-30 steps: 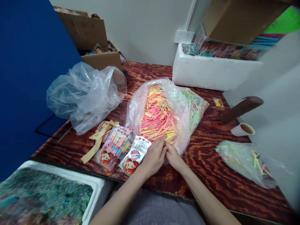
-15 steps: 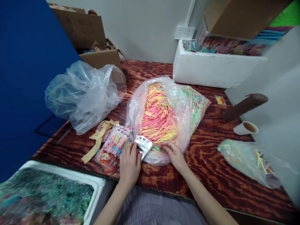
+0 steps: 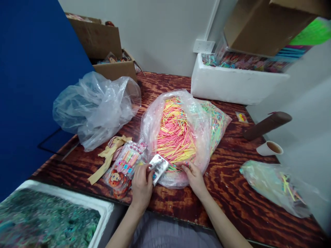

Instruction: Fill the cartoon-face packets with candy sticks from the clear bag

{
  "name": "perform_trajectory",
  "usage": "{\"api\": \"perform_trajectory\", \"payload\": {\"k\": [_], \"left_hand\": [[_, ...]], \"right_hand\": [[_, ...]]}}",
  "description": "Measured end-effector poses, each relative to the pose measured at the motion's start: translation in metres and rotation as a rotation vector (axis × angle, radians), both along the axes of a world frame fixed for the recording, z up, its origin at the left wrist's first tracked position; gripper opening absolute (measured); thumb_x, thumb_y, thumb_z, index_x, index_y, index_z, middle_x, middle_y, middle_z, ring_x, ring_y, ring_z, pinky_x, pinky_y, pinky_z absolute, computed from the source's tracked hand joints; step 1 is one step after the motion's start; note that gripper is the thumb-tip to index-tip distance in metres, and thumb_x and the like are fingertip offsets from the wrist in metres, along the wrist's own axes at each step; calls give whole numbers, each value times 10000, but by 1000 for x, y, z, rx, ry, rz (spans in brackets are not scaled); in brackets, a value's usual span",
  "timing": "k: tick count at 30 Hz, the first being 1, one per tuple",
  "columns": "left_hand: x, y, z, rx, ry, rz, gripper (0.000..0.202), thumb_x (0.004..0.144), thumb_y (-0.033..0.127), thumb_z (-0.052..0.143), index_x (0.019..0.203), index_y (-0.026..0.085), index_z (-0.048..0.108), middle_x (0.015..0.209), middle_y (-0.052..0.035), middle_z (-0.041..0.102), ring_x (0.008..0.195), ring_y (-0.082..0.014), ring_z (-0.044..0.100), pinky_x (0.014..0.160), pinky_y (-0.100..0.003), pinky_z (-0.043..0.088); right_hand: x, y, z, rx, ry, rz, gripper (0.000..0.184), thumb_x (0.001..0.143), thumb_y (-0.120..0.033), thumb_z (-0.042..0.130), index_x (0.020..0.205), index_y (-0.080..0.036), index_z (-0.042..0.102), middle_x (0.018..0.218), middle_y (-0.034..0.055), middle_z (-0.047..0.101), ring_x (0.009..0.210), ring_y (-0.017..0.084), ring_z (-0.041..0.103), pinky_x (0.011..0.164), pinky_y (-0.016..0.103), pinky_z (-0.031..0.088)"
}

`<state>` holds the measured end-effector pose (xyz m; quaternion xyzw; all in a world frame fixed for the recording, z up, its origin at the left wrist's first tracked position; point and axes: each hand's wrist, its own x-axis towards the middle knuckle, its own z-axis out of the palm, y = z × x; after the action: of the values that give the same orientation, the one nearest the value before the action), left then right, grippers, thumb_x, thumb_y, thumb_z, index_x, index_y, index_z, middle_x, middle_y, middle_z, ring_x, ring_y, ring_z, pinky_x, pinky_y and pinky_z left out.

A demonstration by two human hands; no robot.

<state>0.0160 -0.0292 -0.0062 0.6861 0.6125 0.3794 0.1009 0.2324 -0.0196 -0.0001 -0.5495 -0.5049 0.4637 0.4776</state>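
Your left hand (image 3: 141,186) covers part of the small packet (image 3: 158,167) (its print is unreadable); the foam box (image 3: 102,217) runs off the lower-left edge, contents blurred.

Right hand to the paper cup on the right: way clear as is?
Probably yes. Only bare table lies between the right hand and the paper cup; the small bag sits nearer the person, off that line. The hand is pinching a few sticks, though.
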Motion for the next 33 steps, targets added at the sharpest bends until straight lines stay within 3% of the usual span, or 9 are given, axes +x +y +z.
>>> {"api": "perform_trajectory", "payload": {"k": [2, 5, 9, 14, 17, 20, 23, 25, 33], "left_hand": [[-3, 0, -1, -2, -24, -38, 119, 927, 226, 493, 990, 181, 583, 873, -53, 613, 832, -198, 592, 763, -337, 490], [-9, 1, -2, -3, -13, -104, 151, 942, 213, 465, 887, 191, 603, 817, -40, 627, 789, -182, 604, 728, -311, 486], [-14, 5, -1, 9, 2, -153, 230, 953, 203, 428, 1044, 197, 639, 934, -67, 688, 869, -199, 646, 765, -328, 514], [-16, 6, 14, -41, -65, -138, 378, 951, 239, 423, 1305, 213, 553, 1269, -103, 619, 1175, -237, 572, 998, -414, 458], [-17, 5, 33, -112, -236, -112, 336, 937, 295, 462, 1224, 222, 621, 1245, -86, 637, 1178, -238, 567, 1020, -418, 439], [-17, 6, 48, -241, -543, -52, 254, 892, 355, 547, 1022, 193, 694, 1039, -68, 697, 1013, -221, 628, 906, -358, 496], [-16, 10, 51, -333, -842, -9, 217, 802, 371, 662, 879, 169, 671, 828, -21, 677, 792, -165, 629, 735, -260, 505], [-14, 11, 48, -362, -926, -20, 217, 770, 369, 692, 840, 168, 652, 764, 5, 642, 708, -135, 596, 662, -223, 478], [-6, -1, 43, -396, -613, -203, 160, 846, 330, 606, 806, 189, 671, 787, -2, 647, 770, -157, 592, 730, -246, 450]], "right_hand": [[0, 0, -3, 2, -1, -4, 252, 882, -424, 552, 881, -208, 681, 897, 66, 725, 893, 236, 666, 842, 371, 514], [0, -1, -7, 10, 2, -16, 246, 882, -432, 559, 870, -208, 660, 853, 54, 714, 847, 225, 660, 801, 347, 512], [1, -4, -8, 33, 50, -19, 230, 896, -404, 554, 893, -204, 668, 875, 52, 705, 871, 220, 650, 820, 337, 497], [1, -6, -9, 24, 26, -5, 237, 889, -406, 562, 859, -202, 678, 859, 50, 696, 862, 222, 641, 808, 328, 489], [1, -6, -9, 30, 31, -4, 250, 889, -421, 559, 870, -204, 680, 871, 50, 696, 875, 223, 639, 814, 330, 494], [0, -6, -10, 25, 40, -2, 264, 881, -442, 565, 869, -204, 678, 873, 54, 699, 871, 227, 642, 807, 336, 503], [-1, -7, -11, 12, 44, -12, 273, 873, -456, 571, 869, -204, 674, 863, 55, 703, 861, 230, 643, 800, 342, 507], [-1, -7, -13, 20, 39, -20, 264, 872, -449, 576, 868, -206, 677, 861, 52, 705, 858, 228, 644, 804, 339, 504], [-2, -10, -12, 33, 49, -35, 207, 891, -387, 558, 887, -210, 665, 865, 38, 704, 859, 213, 645, 803, 316, 489]]}}
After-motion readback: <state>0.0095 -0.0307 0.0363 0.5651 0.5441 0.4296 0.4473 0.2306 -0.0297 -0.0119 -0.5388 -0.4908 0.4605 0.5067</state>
